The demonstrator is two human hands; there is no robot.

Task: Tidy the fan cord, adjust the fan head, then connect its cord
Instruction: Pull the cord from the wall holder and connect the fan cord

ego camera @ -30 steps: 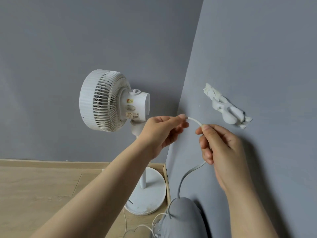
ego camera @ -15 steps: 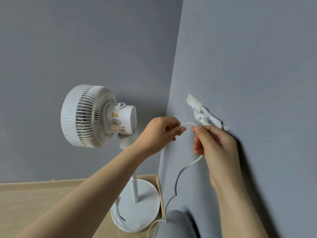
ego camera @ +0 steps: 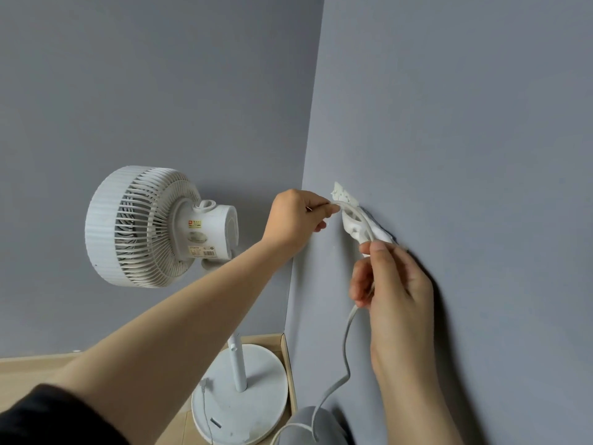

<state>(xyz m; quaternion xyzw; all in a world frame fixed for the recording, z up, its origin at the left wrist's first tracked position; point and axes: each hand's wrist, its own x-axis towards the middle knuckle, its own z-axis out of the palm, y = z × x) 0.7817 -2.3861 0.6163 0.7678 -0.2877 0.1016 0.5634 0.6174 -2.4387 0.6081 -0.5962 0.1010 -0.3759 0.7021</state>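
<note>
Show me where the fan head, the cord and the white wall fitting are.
fan head (ego camera: 138, 226): head view, on the rear grille.
cord (ego camera: 346, 342): head view, on the hanging stretch.
white wall fitting (ego camera: 341, 195): head view, on its top plate.

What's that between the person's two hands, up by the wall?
In the head view, a stretch of the white cord runs from left hand to right hand, across a white wall fitting.

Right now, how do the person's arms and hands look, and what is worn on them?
The left hand and right hand are bare: no gloves, rings or watch show. A black sleeve covers the upper left arm; the right forearm shows no sleeve.
</note>
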